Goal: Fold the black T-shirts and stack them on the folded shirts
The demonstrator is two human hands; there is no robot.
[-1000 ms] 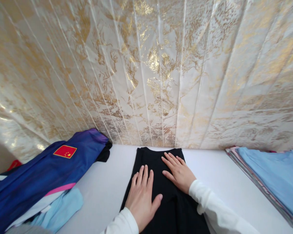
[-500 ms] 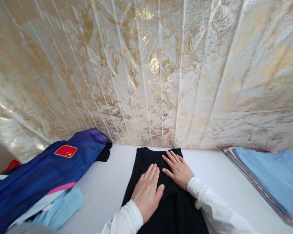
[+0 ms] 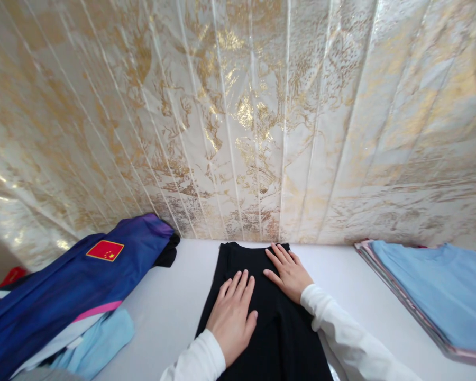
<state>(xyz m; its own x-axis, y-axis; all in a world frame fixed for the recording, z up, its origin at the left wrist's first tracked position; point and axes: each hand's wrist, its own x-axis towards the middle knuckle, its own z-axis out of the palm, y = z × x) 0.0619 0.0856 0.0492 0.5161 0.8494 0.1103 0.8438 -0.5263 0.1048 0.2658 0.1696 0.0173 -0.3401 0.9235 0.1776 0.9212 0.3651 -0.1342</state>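
Observation:
A black garment [image 3: 277, 338] lies spread on the white surface in front of me, its top edge close to the foot of the patterned curtain. Its lower end runs out of the picture. My left hand [image 3: 232, 312] rests flat on its left part, fingers stretched and slightly apart. Farther up, near the top right corner of the cloth, my right hand [image 3: 289, 271] lies with fingers spread. Both palms face down and hold nothing. White sleeves cover my wrists.
To the left is a heap of clothes with a dark blue garment [image 3: 115, 286] bearing a red patch, and a light blue cloth [image 3: 103, 338]. A stack of folded clothes, light blue shirt [image 3: 440, 291] on top, lies at right. The gold-patterned curtain [image 3: 238, 132] hangs behind the white surface [image 3: 170, 307].
My left hand has slid a little left on the black cloth, its fingers spreading wider. My right hand stays near the top right corner. The view has shifted slightly.

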